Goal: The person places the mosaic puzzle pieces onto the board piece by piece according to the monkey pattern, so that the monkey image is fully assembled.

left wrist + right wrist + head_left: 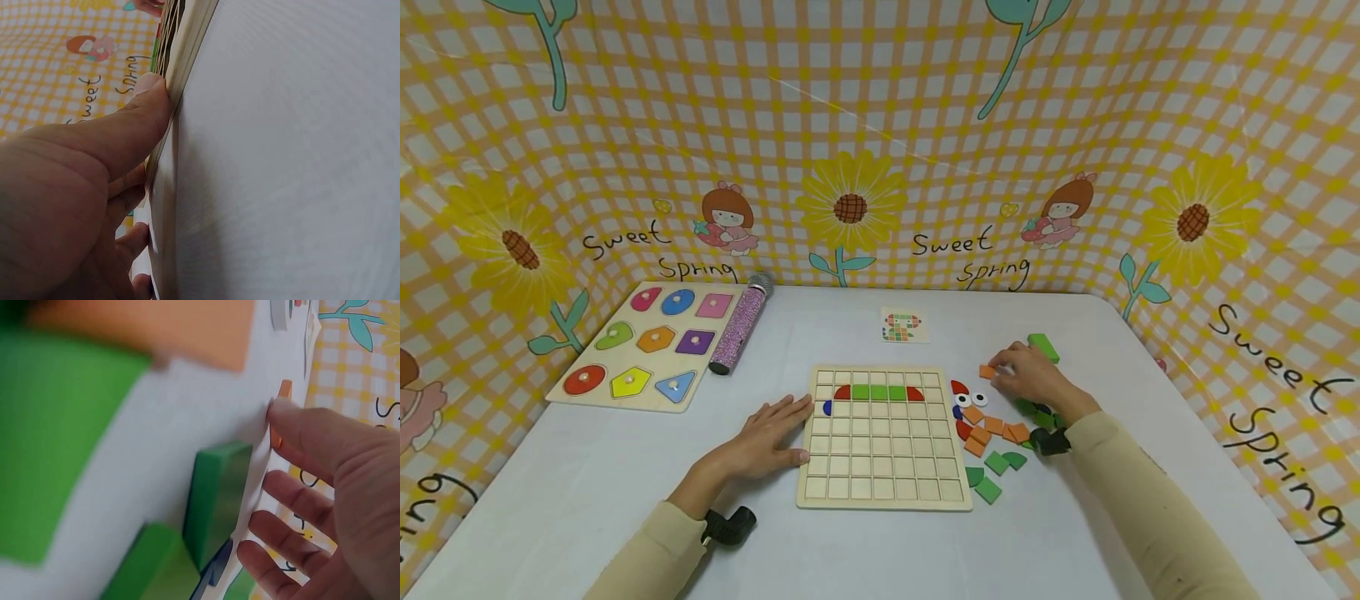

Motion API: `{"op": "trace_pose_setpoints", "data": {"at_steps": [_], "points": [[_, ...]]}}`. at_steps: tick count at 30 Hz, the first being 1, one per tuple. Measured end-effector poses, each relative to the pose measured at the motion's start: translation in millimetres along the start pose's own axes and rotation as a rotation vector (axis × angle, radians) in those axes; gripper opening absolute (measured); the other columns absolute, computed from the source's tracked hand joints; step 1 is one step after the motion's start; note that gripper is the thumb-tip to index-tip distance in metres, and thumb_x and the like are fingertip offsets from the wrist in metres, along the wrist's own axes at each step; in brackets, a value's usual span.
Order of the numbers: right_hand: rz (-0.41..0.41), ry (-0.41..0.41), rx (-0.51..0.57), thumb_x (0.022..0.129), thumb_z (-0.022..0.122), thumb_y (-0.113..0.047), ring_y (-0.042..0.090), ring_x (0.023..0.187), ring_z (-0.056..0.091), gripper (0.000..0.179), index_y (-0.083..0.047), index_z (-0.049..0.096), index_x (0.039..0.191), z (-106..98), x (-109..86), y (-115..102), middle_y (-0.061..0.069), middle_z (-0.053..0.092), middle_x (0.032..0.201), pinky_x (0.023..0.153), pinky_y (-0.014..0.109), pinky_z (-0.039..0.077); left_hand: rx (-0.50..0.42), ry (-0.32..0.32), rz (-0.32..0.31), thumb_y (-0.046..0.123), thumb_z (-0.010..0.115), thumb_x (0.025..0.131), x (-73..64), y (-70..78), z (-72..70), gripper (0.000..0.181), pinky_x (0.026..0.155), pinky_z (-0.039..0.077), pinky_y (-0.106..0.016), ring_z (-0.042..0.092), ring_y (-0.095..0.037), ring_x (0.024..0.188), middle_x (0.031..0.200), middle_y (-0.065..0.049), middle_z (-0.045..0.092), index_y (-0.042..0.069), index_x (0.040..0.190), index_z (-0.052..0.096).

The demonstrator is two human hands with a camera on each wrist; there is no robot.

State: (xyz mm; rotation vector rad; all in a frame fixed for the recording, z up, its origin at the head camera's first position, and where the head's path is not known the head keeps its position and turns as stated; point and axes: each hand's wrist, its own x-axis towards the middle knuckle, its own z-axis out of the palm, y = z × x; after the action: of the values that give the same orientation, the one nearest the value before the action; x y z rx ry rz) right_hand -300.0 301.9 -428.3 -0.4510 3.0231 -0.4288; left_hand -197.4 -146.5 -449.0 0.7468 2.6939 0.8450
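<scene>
Orange square (985, 372) lies up and right of the board (883, 446)

The right hand (1033, 377) is closest: thumb and finger pinch the square, right of the frame's middle. The left hand (767, 437) is far from it — spread loosely, touching the board's left edge, gripping nothing. The board sits low in the middle, between both hands.

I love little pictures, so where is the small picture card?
In the head view, the picture card lies near the middle, just beyond the wooden grid board, left of the right hand.
</scene>
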Motion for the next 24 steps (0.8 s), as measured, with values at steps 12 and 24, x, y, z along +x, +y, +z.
{"op": "trace_pose_setpoints", "data": {"at_steps": [12,24], "points": [[-0.004,0.059,-0.002,0.087,0.064,-0.019,0.036,0.105,0.05,0.027,-0.005,0.068,0.11,-2,-2.3,-9,0.017,0.062,0.112,0.09,0.052,0.044,0.001,-0.002,0.007,0.032,0.062,0.09,-0.2,-1.2,-0.3,0.072,0.118,0.004,-0.059,0.011,-0.038,0.147,0.158,-0.011,0.022,0.005,0.148,0.028],[-0.136,0.07,0.06,0.089,0.064,-0.021,0.027,0.104,0.049,0.024,-0.01,0.068,0.11,0,-17.8,-74,0.009,0.064,0.111,0.09,0.046,0.048,-0.004,-0.01,0.01,0.032,0.061,0.09,-0.3,-0.5,-1.0,0.073,0.118,0.004,-0.06,0.011,-0.038,0.147,0.158,-0.012,0.021,0.004,0.148,0.027]]}}
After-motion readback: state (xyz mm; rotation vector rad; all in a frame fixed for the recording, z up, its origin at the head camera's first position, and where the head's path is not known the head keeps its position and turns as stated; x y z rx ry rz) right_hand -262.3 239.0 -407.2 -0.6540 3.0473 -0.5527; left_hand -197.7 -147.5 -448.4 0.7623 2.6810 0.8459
